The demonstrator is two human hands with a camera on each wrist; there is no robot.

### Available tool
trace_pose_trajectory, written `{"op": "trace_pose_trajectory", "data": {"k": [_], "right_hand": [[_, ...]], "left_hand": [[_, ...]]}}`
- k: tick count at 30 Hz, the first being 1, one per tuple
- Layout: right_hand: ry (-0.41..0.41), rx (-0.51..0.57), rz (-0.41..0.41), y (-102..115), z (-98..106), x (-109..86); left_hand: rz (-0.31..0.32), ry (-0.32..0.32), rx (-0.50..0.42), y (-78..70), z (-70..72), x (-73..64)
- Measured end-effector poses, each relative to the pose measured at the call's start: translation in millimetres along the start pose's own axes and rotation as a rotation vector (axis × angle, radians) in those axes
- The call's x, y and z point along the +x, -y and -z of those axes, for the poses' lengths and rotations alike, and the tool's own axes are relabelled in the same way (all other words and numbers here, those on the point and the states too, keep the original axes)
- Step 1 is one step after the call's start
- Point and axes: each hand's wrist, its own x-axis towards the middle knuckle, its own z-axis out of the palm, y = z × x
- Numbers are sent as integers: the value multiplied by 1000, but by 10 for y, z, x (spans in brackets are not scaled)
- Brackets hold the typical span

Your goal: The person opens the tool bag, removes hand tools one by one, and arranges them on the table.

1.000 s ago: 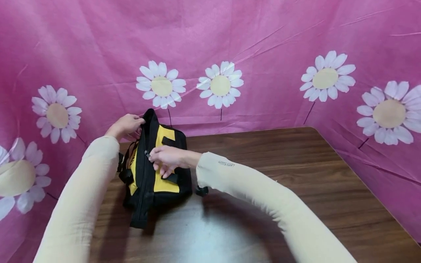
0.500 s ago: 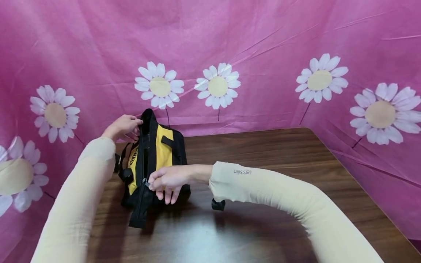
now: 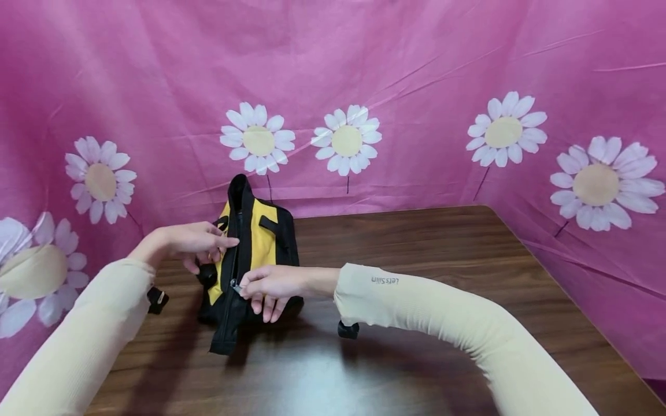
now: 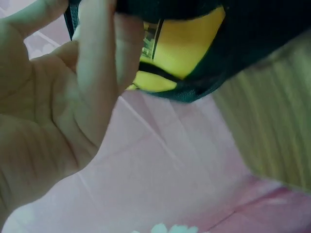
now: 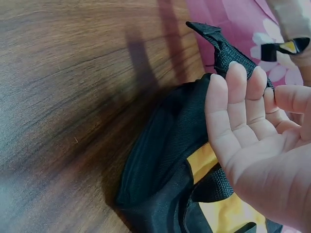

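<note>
A black and yellow tool bag [image 3: 263,247] stands at the left of the table, its zipped top running from back to front. Between the thumb and forefinger of my right hand [image 3: 272,287] is the metal zipper pull [image 3: 236,286], close to the bag's near end. Behind the pull, the zip edges part in a narrow dark gap. My left hand [image 3: 193,241] is at the bag's left side, with its extended forefinger touching the top edge near the gap. Its fingers look mostly straight in the left wrist view. The bag's contents are hidden.
The wooden table [image 3: 416,242] extends to the right of the bag. A pink cloth [image 3: 416,63] with white flowers hangs behind and around it. Black straps circle both wrists, and a black fabric tab [image 3: 224,341] sticks out from the bag's near end.
My right hand has drawn the zipper pull toward the near end, and a gap shows behind it. My left hand has left the bag's far top corner and come nearer along the zip.
</note>
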Motion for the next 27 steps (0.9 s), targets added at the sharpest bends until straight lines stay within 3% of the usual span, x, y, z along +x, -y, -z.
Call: {"op": "trace_pose_trajectory", "data": {"k": [4,11,21,27], "right_hand": [[22,-19,7,-15,-28,32],[34,-23,-1,-25,-60,45],[12,-16,-8,-63,-62,14],[8,-8,4,-89,-35,-4]], "left_hand": [[-19,-33,28,64,-123,-87],[-40,-105,120,93,-192,-148],[26,-85,97,1,-288,-219],[12,-131,147,-39,-309,-226]]}}
